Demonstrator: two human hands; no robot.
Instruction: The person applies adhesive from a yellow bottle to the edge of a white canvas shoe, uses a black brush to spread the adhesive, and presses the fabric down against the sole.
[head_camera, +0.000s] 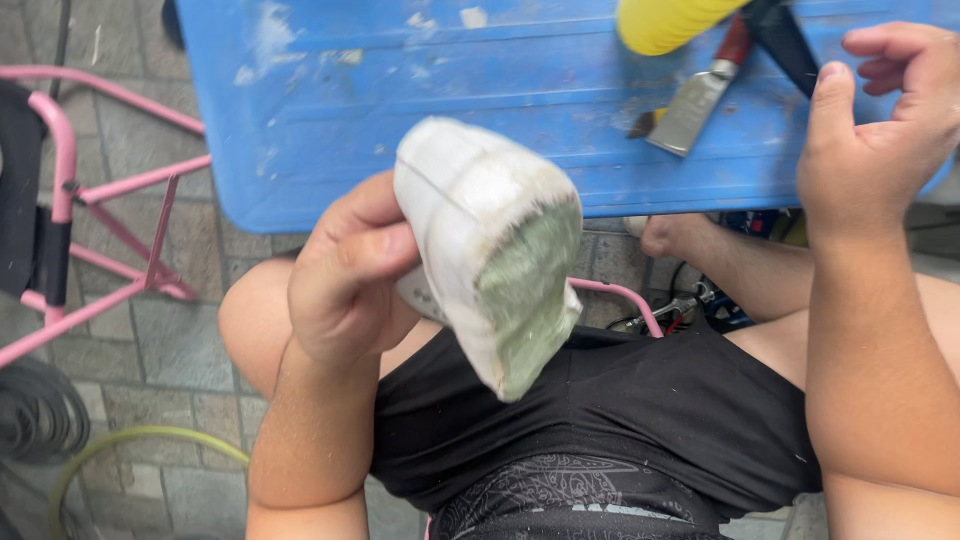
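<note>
Left hand (345, 280) closed around a white shoe (490, 250), thumb pressed on its side, sole turned up and showing a greenish worn face. Held above the lap, just in front of the blue table (400, 110). Right hand (880, 130) empty, fingers loosely curled (touching nothing), raised near the table's edge. On the table: a scraper (700, 100) with a red handle, beside a yellow roll (665, 22). Pink chair frame (110, 200) off to the left.

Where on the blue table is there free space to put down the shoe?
The blue table is bare across its left and middle, from the left edge to the scraper. The right end is crowded: scraper, yellow object, right hand. The left hand holds the white shoe.
</note>
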